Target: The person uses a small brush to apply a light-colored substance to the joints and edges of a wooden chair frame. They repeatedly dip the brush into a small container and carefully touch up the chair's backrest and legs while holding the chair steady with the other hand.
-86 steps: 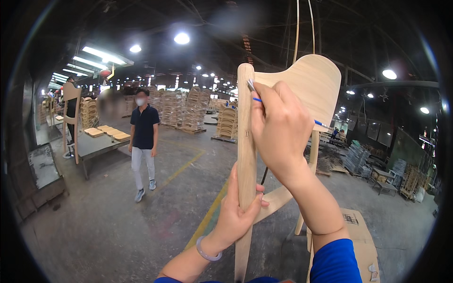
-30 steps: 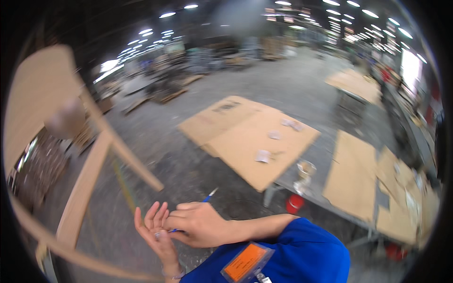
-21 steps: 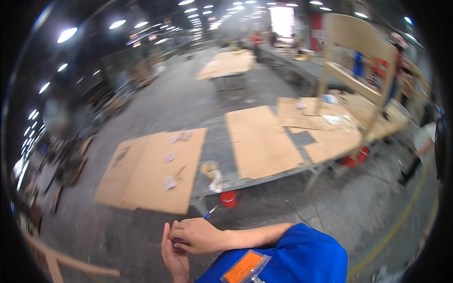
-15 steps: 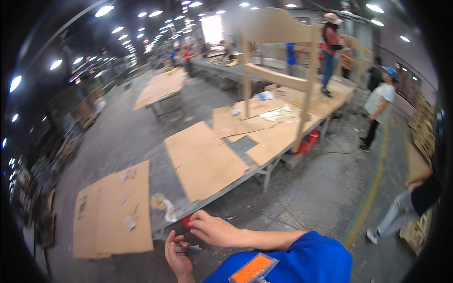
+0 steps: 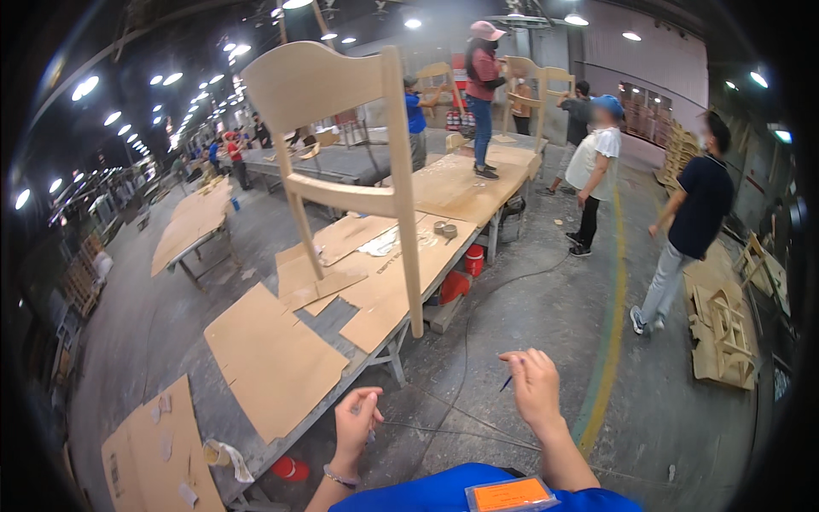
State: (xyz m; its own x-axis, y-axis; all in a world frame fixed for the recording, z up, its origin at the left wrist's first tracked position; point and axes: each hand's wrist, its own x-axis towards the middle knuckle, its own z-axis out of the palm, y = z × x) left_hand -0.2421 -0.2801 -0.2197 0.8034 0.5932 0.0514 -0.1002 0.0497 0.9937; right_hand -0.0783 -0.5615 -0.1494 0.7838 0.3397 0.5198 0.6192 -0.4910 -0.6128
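Observation:
My left hand is raised low in the middle, its fingers curled together; a small pale bit shows beneath them, too blurred to name. To its right, my right hand is held out over the floor, fingers closed around a slim blue pen, which points down to the left. Beyond both hands, a pale wooden chair stands tall on the cardboard-covered table, its curved top rail high up. Neither hand touches the chair or the table.
Cardboard sheets cover the table, with a tape-like roll near its front end. Red buckets sit below. A cable crosses the floor. One person stands on the table; another is on the right.
My view has swung right, so the chair and table sit further left. My hands, close together before, are now wide apart, the right one out to the right with the pen.

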